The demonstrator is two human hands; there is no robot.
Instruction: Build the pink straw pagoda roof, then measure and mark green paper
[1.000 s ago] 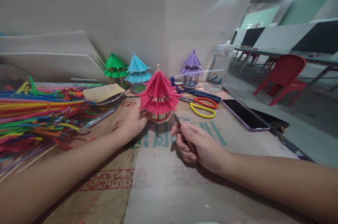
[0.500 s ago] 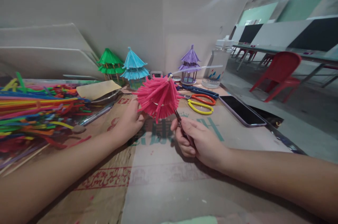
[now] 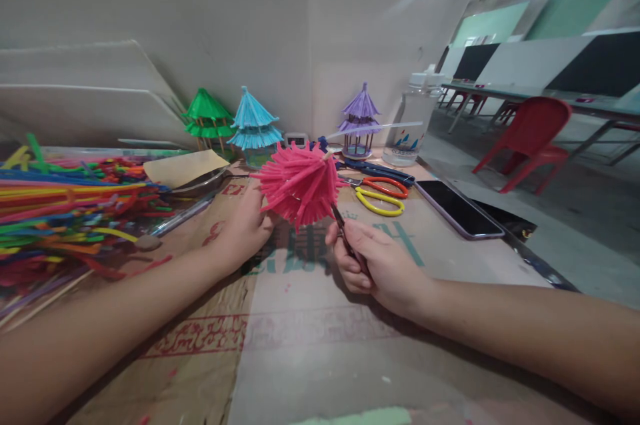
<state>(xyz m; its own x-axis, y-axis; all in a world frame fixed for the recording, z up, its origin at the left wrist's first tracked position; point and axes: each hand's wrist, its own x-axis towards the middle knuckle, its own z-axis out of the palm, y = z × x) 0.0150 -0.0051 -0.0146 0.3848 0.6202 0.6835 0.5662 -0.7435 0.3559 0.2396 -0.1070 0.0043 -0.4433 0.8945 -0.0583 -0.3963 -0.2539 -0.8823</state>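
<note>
A pink two-tiered pavilion model (image 3: pixel 303 188), made of fuzzy pipe-cleaner strips, is held tilted with its pale tip toward the upper right. My left hand (image 3: pixel 250 225) is closed on it from the left, its fingertips partly hidden behind the pink strips. Wrapped in the fingers of my right hand (image 3: pixel 373 255) is a slim dark pointed tool (image 3: pixel 349 238), whose exact kind I cannot make out. The tool's tip reaches the lower right edge of the pink roof; whether it touches is unclear.
Colourful pipe cleaners (image 3: pixel 75 211) heap at left. Behind stand green (image 3: pixel 206 115), blue (image 3: pixel 253 121) and purple (image 3: pixel 361 115) pavilion models and a water bottle (image 3: pixel 407 121). Scissors (image 3: pixel 380 201) with orange and yellow handles and a phone (image 3: pixel 457 209) lie right of the pink model.
The pink model has turned slightly, its pale tip shifting a little right and down. Both hands stay almost in place with the same holds.
</note>
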